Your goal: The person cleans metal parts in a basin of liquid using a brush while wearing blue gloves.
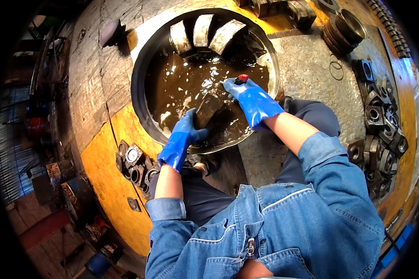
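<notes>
Fingers of the right hand [245,93], in a long blue glove [260,110], are clenched around a red-and-black handle [241,79] above the right side of a round basin [138,93]. The left hand [184,129], gloved alike, has its thumb and fingers parted at the left edge of a dark block [211,110]; whether they grasp it, one cannot tell. That block sits partly in brown liquid [172,86], toward the near side of the basin. Three pale curved pieces [202,30] stand at the far side. Small metal parts [136,172] lie on the floor at near left, and a larger heap of dark fittings [376,114] lies well to the right.
</notes>
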Demonstrator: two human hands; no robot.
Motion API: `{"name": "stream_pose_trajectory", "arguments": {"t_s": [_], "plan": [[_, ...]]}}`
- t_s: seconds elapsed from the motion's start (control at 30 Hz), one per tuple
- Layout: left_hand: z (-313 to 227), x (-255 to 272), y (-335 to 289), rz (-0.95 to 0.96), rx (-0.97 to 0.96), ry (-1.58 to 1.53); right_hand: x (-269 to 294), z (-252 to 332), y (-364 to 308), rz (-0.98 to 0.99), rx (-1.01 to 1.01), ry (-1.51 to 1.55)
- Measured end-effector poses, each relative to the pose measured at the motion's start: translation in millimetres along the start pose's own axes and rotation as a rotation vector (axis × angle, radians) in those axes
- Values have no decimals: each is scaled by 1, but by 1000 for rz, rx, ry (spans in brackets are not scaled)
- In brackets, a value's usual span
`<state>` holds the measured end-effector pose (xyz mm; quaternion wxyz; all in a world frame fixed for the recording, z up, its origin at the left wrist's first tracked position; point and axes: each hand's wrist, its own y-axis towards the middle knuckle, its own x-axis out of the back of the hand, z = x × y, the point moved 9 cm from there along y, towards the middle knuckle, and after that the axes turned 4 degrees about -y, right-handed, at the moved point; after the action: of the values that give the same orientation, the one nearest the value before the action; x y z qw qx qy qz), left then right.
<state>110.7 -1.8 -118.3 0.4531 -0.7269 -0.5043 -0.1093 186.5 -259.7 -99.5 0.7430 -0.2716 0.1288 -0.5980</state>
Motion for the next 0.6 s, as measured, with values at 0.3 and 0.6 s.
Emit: {"name": "stream_pose_trajectory", "arguments": {"t_s": [0.3,0.6], "plan": [[-93,-4,23,-78,200,252,-28,-42,16,63,-64,181],[-103,-1,21,-67,167,123,-28,-28,7,45,-112,287]]}}
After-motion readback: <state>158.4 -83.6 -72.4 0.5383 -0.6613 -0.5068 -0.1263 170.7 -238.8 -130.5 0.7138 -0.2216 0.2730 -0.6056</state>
